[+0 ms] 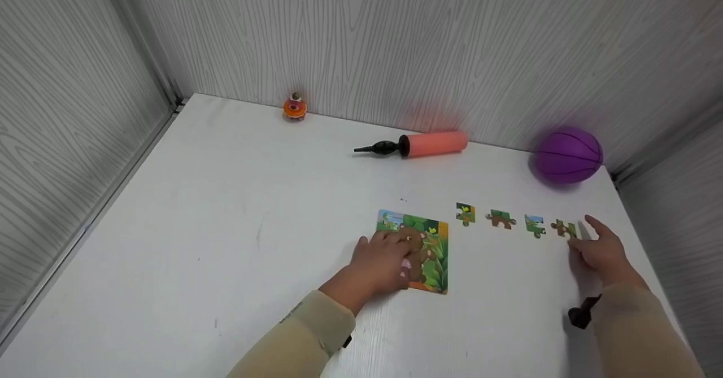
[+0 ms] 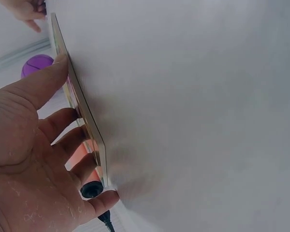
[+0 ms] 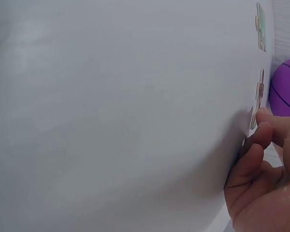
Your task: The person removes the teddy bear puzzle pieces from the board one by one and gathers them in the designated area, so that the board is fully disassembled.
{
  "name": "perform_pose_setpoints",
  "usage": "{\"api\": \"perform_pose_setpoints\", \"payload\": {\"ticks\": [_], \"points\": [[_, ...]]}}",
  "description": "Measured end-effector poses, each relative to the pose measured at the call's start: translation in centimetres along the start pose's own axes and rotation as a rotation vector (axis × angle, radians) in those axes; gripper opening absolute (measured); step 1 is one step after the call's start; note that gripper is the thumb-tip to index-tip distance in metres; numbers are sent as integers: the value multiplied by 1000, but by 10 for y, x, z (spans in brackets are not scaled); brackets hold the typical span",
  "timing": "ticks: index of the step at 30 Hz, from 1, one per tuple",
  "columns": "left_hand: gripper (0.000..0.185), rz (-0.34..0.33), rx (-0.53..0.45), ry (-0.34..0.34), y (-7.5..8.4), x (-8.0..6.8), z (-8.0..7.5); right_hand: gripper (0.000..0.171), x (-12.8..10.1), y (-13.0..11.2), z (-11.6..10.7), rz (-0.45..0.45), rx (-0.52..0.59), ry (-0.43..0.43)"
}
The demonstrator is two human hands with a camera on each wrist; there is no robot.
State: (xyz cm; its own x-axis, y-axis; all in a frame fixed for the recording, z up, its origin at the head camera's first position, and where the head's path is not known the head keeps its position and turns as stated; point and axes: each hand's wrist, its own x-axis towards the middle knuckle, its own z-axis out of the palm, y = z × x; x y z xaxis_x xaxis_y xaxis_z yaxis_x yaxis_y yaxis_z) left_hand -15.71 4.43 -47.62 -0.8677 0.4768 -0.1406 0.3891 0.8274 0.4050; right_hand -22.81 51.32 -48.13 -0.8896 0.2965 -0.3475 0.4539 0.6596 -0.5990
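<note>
A jigsaw board (image 1: 439, 265) with a picture of brown bears among green leaves lies flat on the white table. My left hand (image 1: 381, 259) rests palm down over its left part, fingers spread and touching it; the left wrist view shows the thumb and fingertips along the board's (image 2: 89, 121) edge. Four loose jigsaw pieces lie in a row to the right. At the rightmost piece (image 1: 565, 229), my right hand (image 1: 605, 253) touches the near corner with one digit, while another finger points forward past it. In the right wrist view the lower fingers are loosely bent against the table.
Beyond the pieces (image 1: 500, 218) stands a purple ball (image 1: 567, 156) near the back right corner. A hand pump (image 1: 435, 144) with an orange-red barrel and black nozzle lies by the back wall. Farther left sits a small orange toy (image 1: 295, 108). Grey wood-grain panels (image 1: 339, 44) surround the table.
</note>
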Motion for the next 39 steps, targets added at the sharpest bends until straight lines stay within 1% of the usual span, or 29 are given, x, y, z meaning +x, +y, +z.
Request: {"api": "perform_pose_setpoints", "payload": {"ticks": [4,8,12,15,18,19,23,25,28,30,32,34,37,39], "points": [[59,-3,-6,-11,0,0,-1,74,-1,-3,1,-4,-34,6],[61,-5,-23,-11,-2,1,-1,69,-7,-5,7,-19,-35,28],[60,19,-35,-8,-4,1,0,70,-22,-3,13,-48,-5,55],[64,36,-32,5,-7,3,-1,68,-35,-8,21,-88,15,73],[67,41,-52,24,-10,5,-2,61,-49,-22,33,-152,16,98],[68,40,-55,29,-11,6,-2,58,-53,-28,38,-186,-3,114],[69,24,-90,51,-13,6,-3,45,-72,-57,61,-358,-66,170],[69,6,-94,64,-15,5,-4,41,-82,-74,75,-440,-75,174],[69,-20,-82,74,-19,2,-5,37,-95,-103,99,-522,-56,132],[68,-30,-71,66,-19,0,-5,37,-105,-120,116,-546,-49,86],[66,-33,-63,60,-19,-1,-5,39,-113,-136,132,-551,-53,29],[65,-41,-57,54,-18,-1,-5,43,-121,-148,148,-540,-94,-49],[65,-53,-46,51,-16,-1,-6,45,-130,-162,168,-510,-204,-158],[65,-65,-38,48,-16,-1,-6,42,-132,-168,178,-512,-275,-210]]}}
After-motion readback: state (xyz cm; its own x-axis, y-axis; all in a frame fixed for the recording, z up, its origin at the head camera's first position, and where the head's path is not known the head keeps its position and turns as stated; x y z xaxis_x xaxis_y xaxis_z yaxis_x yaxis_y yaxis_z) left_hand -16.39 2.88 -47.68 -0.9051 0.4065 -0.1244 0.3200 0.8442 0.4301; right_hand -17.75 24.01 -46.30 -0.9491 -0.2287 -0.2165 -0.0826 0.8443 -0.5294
